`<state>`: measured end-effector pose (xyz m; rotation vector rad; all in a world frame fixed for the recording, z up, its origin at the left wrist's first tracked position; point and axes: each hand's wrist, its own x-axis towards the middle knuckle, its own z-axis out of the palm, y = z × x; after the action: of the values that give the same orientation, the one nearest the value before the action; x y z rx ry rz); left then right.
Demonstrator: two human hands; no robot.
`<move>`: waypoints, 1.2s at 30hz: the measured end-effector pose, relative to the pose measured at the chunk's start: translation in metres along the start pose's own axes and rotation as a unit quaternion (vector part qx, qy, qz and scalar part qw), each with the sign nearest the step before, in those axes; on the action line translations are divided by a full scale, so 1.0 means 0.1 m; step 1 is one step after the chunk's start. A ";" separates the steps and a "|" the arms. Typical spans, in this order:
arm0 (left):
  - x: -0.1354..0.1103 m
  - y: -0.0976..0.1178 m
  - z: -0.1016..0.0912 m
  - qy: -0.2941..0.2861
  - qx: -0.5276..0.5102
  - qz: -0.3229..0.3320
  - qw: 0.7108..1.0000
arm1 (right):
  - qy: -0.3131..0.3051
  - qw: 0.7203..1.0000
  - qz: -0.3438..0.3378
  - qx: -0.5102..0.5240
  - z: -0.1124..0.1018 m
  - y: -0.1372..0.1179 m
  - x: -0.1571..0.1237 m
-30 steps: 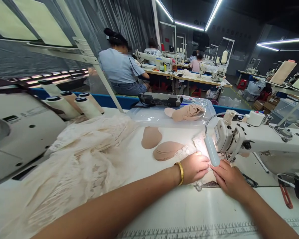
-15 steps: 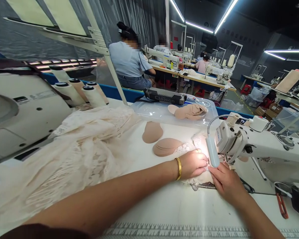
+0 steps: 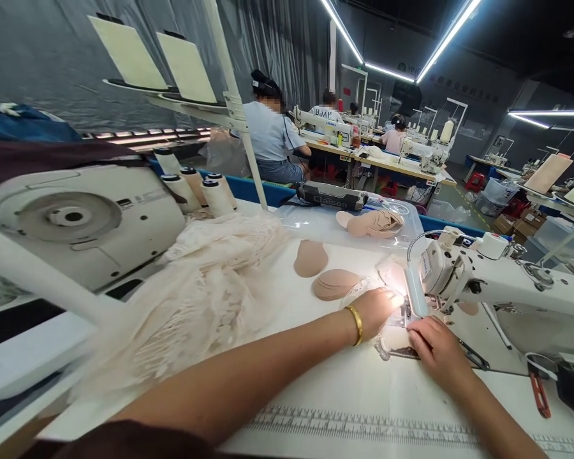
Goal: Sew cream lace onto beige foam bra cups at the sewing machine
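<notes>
A white sewing machine (image 3: 502, 280) stands at the right of the table, its small lamp (image 3: 416, 293) lighting the needle area. My left hand (image 3: 375, 309), with a gold bangle on the wrist, lies flat on a small lace piece (image 3: 392, 341) beside the needle. My right hand (image 3: 435, 347) presses the same piece from the near side, fingers stretched towards the presser foot. A stack of tan foam cups (image 3: 335, 284) lies just beyond my left hand, and a single cup (image 3: 310, 258) sits behind it.
A heap of cream lace fabric (image 3: 205, 293) covers the left of the table, beside another white machine (image 3: 76, 220) and thread cones (image 3: 205, 188). A clear tray (image 3: 316, 223) holds more cups (image 3: 373, 223). Red-handled snips (image 3: 538, 389) lie at right. Other people sew at tables behind.
The view has swung left and down a little. Both hands have stayed on the lace piece at the needle, edging slightly further in under the lamp.
</notes>
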<state>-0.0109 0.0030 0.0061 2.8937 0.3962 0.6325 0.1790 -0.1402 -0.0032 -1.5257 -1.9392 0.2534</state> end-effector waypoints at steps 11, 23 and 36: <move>-1.02 1.18 -0.21 0.065 -0.781 -0.407 0.469 | 0.088 0.867 0.232 0.432 0.42 -0.83 -0.14; -0.74 1.06 -0.31 0.251 -0.750 -0.422 0.443 | 0.150 0.881 0.220 0.392 0.63 -0.88 -0.59; -0.68 1.02 -0.32 0.280 -0.752 -0.429 0.415 | 0.151 0.861 0.257 0.413 0.60 -0.84 -0.58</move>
<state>-0.0613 -0.1113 0.0290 0.4857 0.7092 0.9078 0.0828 -0.2047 -0.0272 -1.3207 -0.9212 0.8883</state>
